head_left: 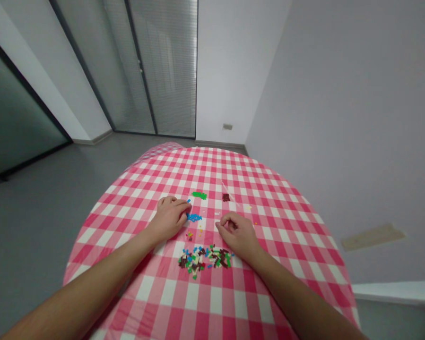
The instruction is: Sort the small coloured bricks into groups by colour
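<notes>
My left hand rests on the cloth with its fingers loosely curved and apart, beside a small pile of blue toy bricks. A single blue brick lies by its fingertips. To the right, my right hand has thumb and fingers pinched together; whatever they hold, if anything, is too small to make out. Just beyond its fingertips are a few white bricks. Closer to me spreads a mixed heap of tiny bricks in brown, green, blue, white and red.
A green brick group and a dark brown one lie farther back. Yellow and red bits sit between the hands. Under everything is a round table with a red-and-white checked cloth. A wall stands at right, glass panels behind.
</notes>
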`<move>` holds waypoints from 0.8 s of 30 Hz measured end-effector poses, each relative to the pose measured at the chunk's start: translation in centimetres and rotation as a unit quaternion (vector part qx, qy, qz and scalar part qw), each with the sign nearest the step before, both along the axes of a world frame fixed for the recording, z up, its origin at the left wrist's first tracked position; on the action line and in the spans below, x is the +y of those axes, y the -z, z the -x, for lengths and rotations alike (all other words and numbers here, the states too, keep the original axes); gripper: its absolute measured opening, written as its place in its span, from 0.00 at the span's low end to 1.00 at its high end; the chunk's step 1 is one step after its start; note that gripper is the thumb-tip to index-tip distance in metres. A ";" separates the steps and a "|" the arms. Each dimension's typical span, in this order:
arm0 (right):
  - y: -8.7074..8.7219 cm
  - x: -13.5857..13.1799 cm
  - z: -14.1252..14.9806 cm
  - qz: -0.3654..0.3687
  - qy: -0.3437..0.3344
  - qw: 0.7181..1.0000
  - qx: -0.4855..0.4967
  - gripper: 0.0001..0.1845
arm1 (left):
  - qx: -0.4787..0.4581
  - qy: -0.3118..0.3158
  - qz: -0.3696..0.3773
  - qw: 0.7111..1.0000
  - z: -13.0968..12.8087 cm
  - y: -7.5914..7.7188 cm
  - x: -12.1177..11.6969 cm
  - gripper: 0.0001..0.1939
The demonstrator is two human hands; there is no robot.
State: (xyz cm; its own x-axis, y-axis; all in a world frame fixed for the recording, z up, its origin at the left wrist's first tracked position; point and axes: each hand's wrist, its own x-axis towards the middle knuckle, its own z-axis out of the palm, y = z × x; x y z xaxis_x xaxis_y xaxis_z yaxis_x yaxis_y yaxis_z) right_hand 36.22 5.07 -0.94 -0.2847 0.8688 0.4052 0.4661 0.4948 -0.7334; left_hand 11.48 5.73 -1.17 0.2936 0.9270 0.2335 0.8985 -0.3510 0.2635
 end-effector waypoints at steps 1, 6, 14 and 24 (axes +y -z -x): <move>0.0 0.0 0.0 0.002 0.000 1.000 0.000 0.10 | 0.002 0.001 0.000 1.000 0.0 0.0 0.0 0.14; 0.1 0.0 0.1 0.007 -0.002 1.000 0.002 0.10 | 0.018 -0.018 -0.015 1.000 -0.2 0.3 0.2 0.16; 0.1 0.1 0.1 0.009 -0.004 1.000 -0.008 0.10 | -0.008 0.008 -0.027 1.000 0.0 0.2 0.2 0.16; -1.4 0.1 -1.4 0.047 -0.169 0.973 -0.149 0.08 | -0.060 0.039 -0.003 0.997 0.2 -0.2 -0.5 0.15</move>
State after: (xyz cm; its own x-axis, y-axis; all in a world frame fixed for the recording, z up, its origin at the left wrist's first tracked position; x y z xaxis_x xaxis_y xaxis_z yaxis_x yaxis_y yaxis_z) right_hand 37.60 5.12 0.46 -0.6539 0.7339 0.1838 0.4871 0.5944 -0.6398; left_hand 11.26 5.19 -0.96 0.3352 0.9006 0.2766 0.8305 -0.4211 0.3647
